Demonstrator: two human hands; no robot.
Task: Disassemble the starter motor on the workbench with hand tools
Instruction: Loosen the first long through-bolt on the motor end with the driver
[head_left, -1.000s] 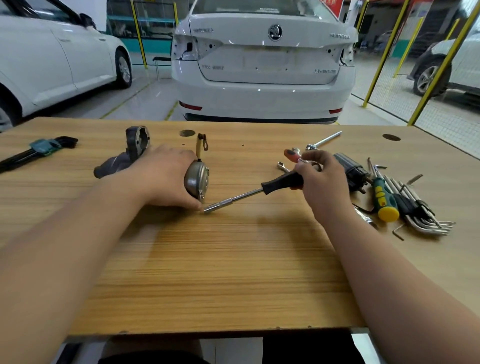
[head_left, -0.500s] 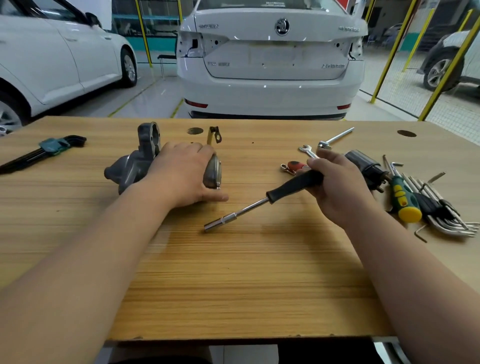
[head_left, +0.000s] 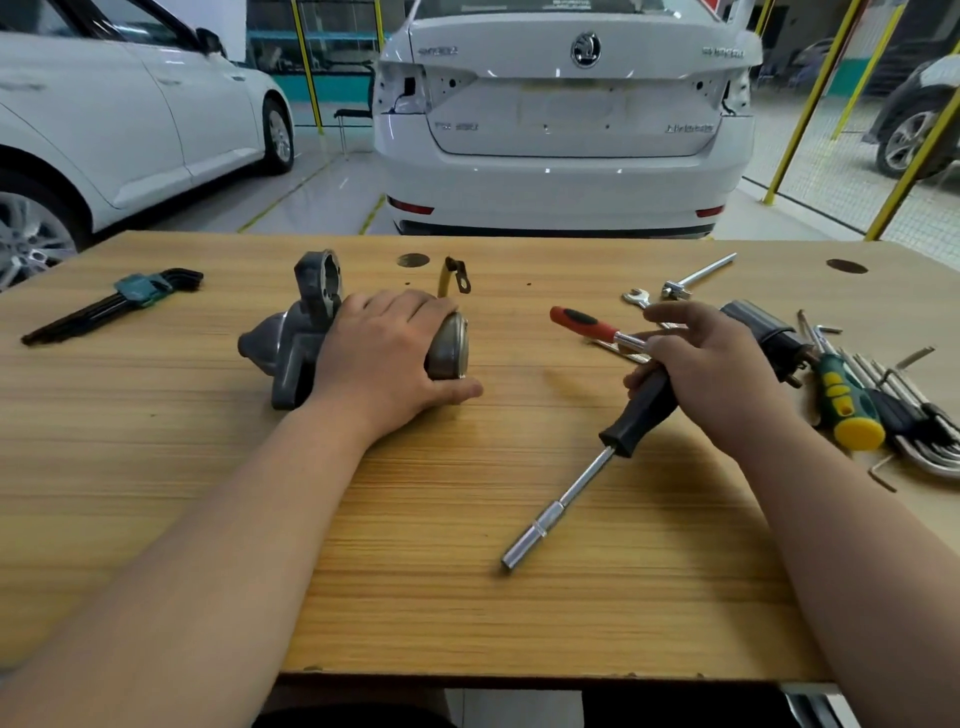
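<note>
Head view: left hand (head_left: 387, 358) pins the motor (head_left: 296, 353) mid-bench (head_left: 467, 597); right hand (head_left: 711, 374) holds a driver (head_left: 636, 415).
Left fingers wrap the motor's round body, probably to stop it rolling. Its rough grey cast nose points left, and its dull domed end cap faces the right hand. The right hand grasps the driver's black handle, some fingers loose, seemingly settling its grip. The chrome shaft and socket tip slant toward the near edge, clear of the motor.
</note>
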